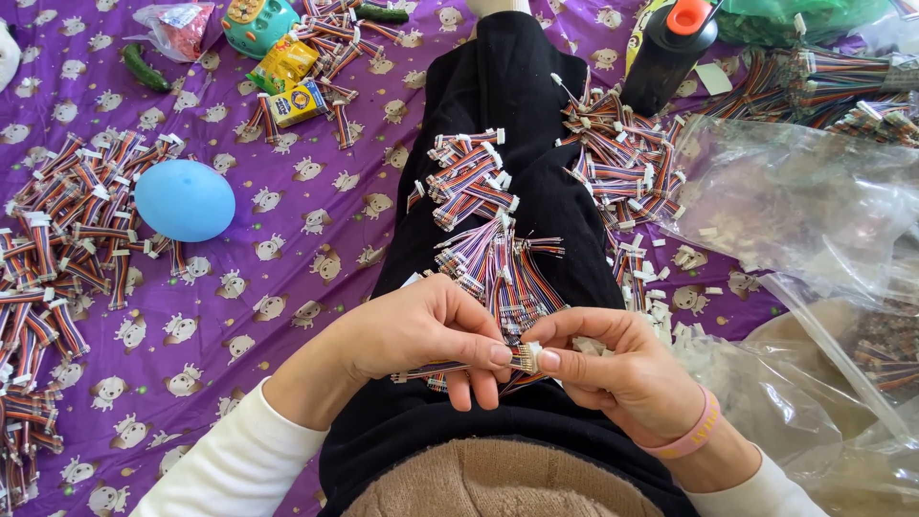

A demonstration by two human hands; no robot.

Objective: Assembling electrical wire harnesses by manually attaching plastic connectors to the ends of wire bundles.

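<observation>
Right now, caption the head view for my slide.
Both hands, left hand and right hand, pinch a striped ribbon cable's white connector over a black-clad lap.

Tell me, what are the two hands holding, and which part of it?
Both the left hand and right hand pinch one short striped multicoloured ribbon cable at its white plastic connector end, between thumbs and fingertips.

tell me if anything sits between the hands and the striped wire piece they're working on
Nothing visible does. The left hand and right hand both pinch the striped wire piece directly at the fingertips, over the black-clad lap.
</observation>
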